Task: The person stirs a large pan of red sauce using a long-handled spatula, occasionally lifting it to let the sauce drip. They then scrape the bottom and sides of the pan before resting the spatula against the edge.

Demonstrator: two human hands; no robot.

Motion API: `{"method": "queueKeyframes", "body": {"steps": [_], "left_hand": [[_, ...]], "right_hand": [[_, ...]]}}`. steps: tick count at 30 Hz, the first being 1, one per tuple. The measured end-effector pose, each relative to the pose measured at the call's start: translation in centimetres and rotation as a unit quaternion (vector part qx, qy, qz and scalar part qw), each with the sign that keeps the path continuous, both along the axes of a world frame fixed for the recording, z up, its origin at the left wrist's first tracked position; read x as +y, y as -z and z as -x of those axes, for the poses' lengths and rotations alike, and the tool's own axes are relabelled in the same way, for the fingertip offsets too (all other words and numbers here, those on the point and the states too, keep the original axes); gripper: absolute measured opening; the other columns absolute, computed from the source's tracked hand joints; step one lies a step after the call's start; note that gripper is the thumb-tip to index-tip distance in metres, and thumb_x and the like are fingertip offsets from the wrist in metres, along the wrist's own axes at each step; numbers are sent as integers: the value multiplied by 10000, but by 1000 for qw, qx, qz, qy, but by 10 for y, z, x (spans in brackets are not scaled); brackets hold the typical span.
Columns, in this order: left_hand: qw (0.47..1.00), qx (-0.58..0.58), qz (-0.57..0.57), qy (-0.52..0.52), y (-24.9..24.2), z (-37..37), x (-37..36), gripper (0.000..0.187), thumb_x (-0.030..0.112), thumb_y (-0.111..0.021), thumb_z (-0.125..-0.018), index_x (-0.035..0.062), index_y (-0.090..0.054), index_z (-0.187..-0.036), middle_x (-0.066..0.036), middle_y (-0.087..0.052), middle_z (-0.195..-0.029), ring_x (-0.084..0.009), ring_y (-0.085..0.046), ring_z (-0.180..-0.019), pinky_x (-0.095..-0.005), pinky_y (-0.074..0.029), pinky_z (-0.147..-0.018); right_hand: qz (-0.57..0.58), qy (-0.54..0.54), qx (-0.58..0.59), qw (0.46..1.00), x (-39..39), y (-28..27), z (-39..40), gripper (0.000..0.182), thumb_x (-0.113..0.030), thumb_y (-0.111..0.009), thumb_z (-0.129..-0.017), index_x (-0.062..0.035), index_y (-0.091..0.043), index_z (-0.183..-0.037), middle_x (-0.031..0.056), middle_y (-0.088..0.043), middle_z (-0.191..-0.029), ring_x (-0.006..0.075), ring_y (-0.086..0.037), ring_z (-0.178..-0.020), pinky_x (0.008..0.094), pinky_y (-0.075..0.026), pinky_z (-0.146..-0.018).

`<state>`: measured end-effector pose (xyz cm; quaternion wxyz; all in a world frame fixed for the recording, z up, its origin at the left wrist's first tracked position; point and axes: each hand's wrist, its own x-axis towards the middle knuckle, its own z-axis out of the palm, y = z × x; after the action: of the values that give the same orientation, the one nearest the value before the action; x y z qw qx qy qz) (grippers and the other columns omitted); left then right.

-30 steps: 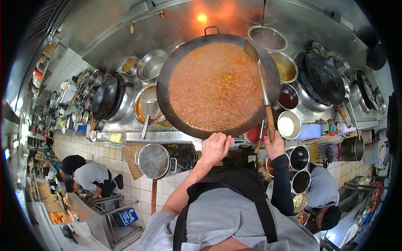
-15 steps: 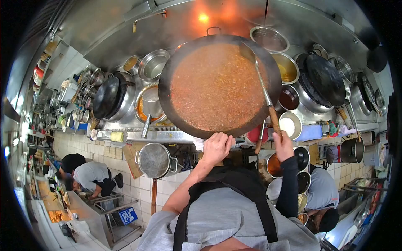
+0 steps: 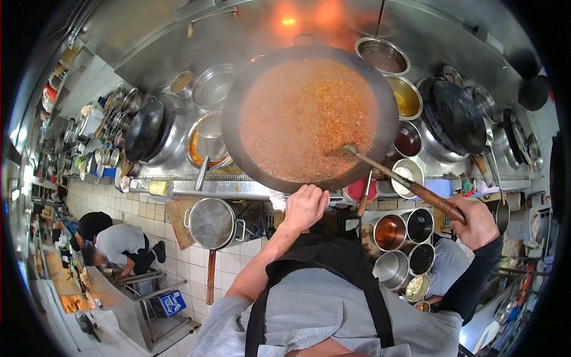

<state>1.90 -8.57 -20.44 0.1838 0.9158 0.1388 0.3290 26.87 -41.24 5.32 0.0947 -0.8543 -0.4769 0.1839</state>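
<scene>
Right hand [image 3: 479, 223] has swung out to the right and lower since a second ago, pulling the long wooden-handled steel ladle [image 3: 397, 178] from near-upright at the far right rim to a low diagonal; ladle bowl now dips into the sauce at the near right side; fingers clenched around the handle end. Left hand [image 3: 304, 206] unchanged; fingers closed on the near rim of the big round black wok [image 3: 234, 128], over a white cloth [image 3: 277, 200]. Wok sits on the burner at centre, filled wide with orange-red bubbly sauce [image 3: 306, 116]; reads as a stirring sweep across the pan, wok braced by the left. Round steel seasoning pots [image 3: 391, 232] stand just below the right arm; steel strainer pan [image 3: 209, 224] hangs off the counter front at left; another person crouches at far left by a steel bench.
</scene>
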Motion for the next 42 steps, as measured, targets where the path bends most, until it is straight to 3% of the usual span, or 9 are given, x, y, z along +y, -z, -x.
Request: {"method": "queueKeyframes", "body": {"steps": [5,9,11,16,20,26,32,39,42], "left_hand": [[1000,-9,7,14,2,2,1,278,133,-794,-936,70,-572,-780,-107,-580,-755,-324,-645,-716,-451,-532,-618],[1000,-20,2,21,2,1,2,268,110,-788,-918,68,-560,-781,-107,-564,-755,-326,-631,-706,-452,-524,-608],[999,-21,1,25,2,1,3,259,104,-786,-907,68,-560,-784,-108,-559,-756,-326,-626,-703,-451,-523,-606],[1000,-14,-1,20,-3,1,1,248,118,-788,-887,71,-564,-790,-106,-554,-757,-322,-623,-707,-447,-528,-611],[1000,-25,7,18,-2,0,1,262,100,-794,-863,75,-545,-783,-108,-556,-754,-336,-620,-693,-456,-506,-600],[1000,-16,5,8,1,2,0,248,108,-790,-848,77,-557,-772,-106,-566,-763,-332,-632,-710,-450,-519,-618],[1000,-20,7,9,3,2,0,240,113,-785,-858,73,-563,-775,-107,-573,-764,-332,-639,-711,-451,-529,-625],[1000,-21,14,11,2,3,1,249,110,-782,-871,64,-557,-774,-116,-577,-763,-340,-639,-709,-457,-527,-626],[1000,-17,19,16,1,4,1,254,112,-782,-881,61,-557,-773,-118,-578,-764,-345,-639,-715,-460,-526,-631]], "right_hand": [[-7,-51,76,996,29,29,10,521,-90,-777,-831,17,-673,-1330,292,-744,-1059,489,-715,-1023,546,-549,-927],[-39,-42,123,991,70,82,24,511,-132,-771,-892,-2,-656,-1372,296,-741,-1073,498,-714,-1015,530,-564,-887],[-60,-42,122,990,96,107,32,451,-120,-738,-913,-2,-645,-1338,310,-739,-1051,508,-714,-1017,571,-559,-881],[-144,-26,88,985,162,185,34,454,-147,-721,-907,23,-644,-1322,319,-745,-1040,505,-721,-1008,578,-563,-904],[-169,-18,61,984,213,208,25,463,-134,-731,-903,33,-656,-1328,339,-747,-1015,508,-731,-1014,567,-570,-931],[-155,3,10,988,254,205,2,425,-116,-745,-899,33,-664,-1289,355,-747,-997,514,-742,-1007,570,-583,-942],[-95,42,-59,993,265,213,-8,391,-67,-680,-900,60,-644,-1268,347,-748,-940,512,-749,-972,589,-586,-909],[-88,62,-117,987,221,218,-41,283,-29,-651,-869,56,-641,-1138,331,-745,-907,511,-748,-934,592,-595,-858],[-60,48,-119,990,189,185,-42,304,-37,-675,-881,47,-639,-1171,324,-752,-939,516,-741,-958,600,-584,-871]]}}
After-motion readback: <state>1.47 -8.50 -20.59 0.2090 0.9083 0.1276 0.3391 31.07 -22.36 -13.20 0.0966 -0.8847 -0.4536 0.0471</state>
